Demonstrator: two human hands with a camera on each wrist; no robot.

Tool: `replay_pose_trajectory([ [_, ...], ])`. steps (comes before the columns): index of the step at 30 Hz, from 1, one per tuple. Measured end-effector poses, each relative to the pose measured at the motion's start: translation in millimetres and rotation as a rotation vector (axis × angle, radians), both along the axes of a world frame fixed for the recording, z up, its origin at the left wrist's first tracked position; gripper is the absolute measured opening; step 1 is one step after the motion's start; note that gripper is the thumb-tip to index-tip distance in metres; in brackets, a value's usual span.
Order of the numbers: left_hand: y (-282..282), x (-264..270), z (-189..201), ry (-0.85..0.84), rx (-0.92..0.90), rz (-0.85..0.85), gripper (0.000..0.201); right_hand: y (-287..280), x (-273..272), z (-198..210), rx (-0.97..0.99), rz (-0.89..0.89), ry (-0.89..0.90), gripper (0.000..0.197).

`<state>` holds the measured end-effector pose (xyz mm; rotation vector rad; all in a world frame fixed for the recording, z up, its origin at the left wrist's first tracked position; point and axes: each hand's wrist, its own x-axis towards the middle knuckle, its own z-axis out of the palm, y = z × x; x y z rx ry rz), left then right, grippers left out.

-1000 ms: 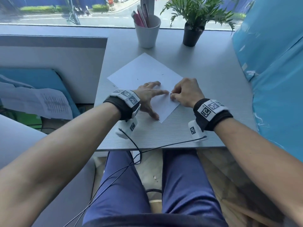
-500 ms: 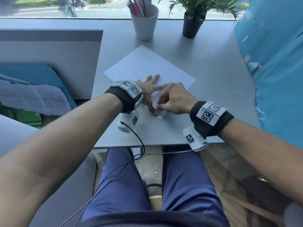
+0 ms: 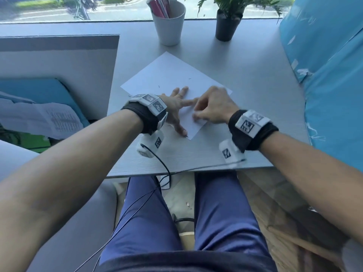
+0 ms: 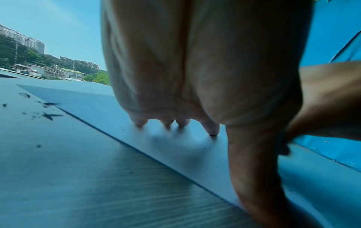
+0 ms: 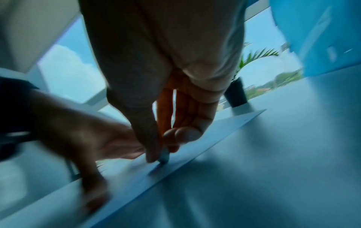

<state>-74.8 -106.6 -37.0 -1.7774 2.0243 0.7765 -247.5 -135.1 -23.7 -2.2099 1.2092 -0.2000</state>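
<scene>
A white sheet of paper (image 3: 169, 75) lies cornerwise on the grey table (image 3: 255, 95). My left hand (image 3: 176, 112) lies flat on its near part, fingers spread, thumb by the near corner; the left wrist view shows the fingertips (image 4: 175, 123) pressing the paper (image 4: 117, 111). My right hand (image 3: 196, 116) is right beside it, fingers curled, blurred by motion. In the right wrist view, the right hand (image 5: 162, 155) pinches a small grey object (image 5: 165, 154) between thumb and forefinger, its end on the paper (image 5: 215, 131). I cannot tell what the object is.
A white cup of pens (image 3: 169, 22) and a black potted plant (image 3: 225, 26) stand at the back by the window. A blue plastic-covered bulk (image 3: 324, 75) lines the right side. Printed sheets (image 3: 39, 118) lie off to the left. Wrist cables hang over the table's front edge (image 3: 196, 169).
My right hand has slid left across the paper until it is close against my left hand. The left hand stays flat on the sheet.
</scene>
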Motion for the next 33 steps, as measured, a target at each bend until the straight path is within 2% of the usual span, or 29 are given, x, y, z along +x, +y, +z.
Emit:
replay_pose_trajectory([
  [2, -0.8, -0.5, -0.2, -0.008, 0.001, -0.008, 0.132, 21.4, 0.4, -1.0, 0.067, 0.158, 0.031, 0.004],
  [3, -0.7, 0.0, 0.1, -0.009, 0.001, -0.009, 0.132, 17.1, -2.1, -0.2, 0.079, 0.144, 0.035, 0.004],
  [6, -0.2, -1.2, 1.3, -0.002, 0.000, -0.002, 0.131, -14.1, -10.8, 3.0, 0.004, -0.090, -0.026, 0.008],
  [7, 0.5, -1.0, 1.2, -0.004, -0.001, 0.001, 0.131, -12.9, -10.8, 2.1, -0.010, -0.086, -0.024, 0.009],
  [10, -0.6, -0.9, -0.7, -0.010, -0.004, -0.008, 0.133, 17.9, -5.7, 0.0, 0.054, 0.155, 0.028, 0.006],
  [11, -0.8, -1.0, -0.7, -0.011, 0.000, -0.011, 0.133, 16.6, -7.3, -0.8, 0.065, 0.162, 0.029, 0.006],
  [14, -0.3, -2.7, 2.1, -0.003, 0.010, -0.003, 0.131, -16.8, -15.1, 3.3, 0.005, -0.096, -0.011, 0.011],
  [15, 0.6, -2.7, 3.0, -0.002, 0.007, 0.001, 0.130, -18.9, -14.6, 2.5, -0.014, -0.129, -0.009, 0.011],
  [19, -0.1, -2.4, 2.9, 0.004, 0.014, -0.004, 0.132, 12.2, -7.8, -2.9, 0.089, 0.112, 0.017, 0.005],
  [20, -0.5, -2.2, 3.1, 0.001, 0.019, -0.005, 0.132, 4.1, -10.2, -1.5, 0.092, 0.082, 0.013, 0.006],
  [22, -0.6, -2.3, 3.3, -0.002, 0.023, -0.006, 0.132, -24.7, -18.2, 3.0, 0.047, -0.093, -0.015, 0.009],
  [24, 0.2, -1.9, 3.4, 0.002, 0.018, -0.003, 0.131, -31.0, -17.4, 4.1, 0.015, -0.142, 0.001, 0.011],
  [27, -0.2, -1.8, 2.1, 0.007, 0.011, -0.007, 0.132, 3.2, -7.1, 0.6, 0.077, 0.108, 0.049, 0.007],
  [28, -0.2, -1.3, 1.8, 0.014, 0.012, -0.003, 0.132, 3.3, -8.5, 0.8, 0.094, 0.131, 0.049, 0.006],
  [31, -0.2, -1.9, 2.8, 0.039, 0.019, 0.007, 0.131, -36.2, -20.7, 5.8, 0.026, -0.138, 0.012, 0.008],
  [33, 1.0, -1.4, 3.3, 0.044, 0.014, 0.008, 0.130, -38.9, -21.1, 4.4, -0.022, -0.172, 0.007, 0.009],
])
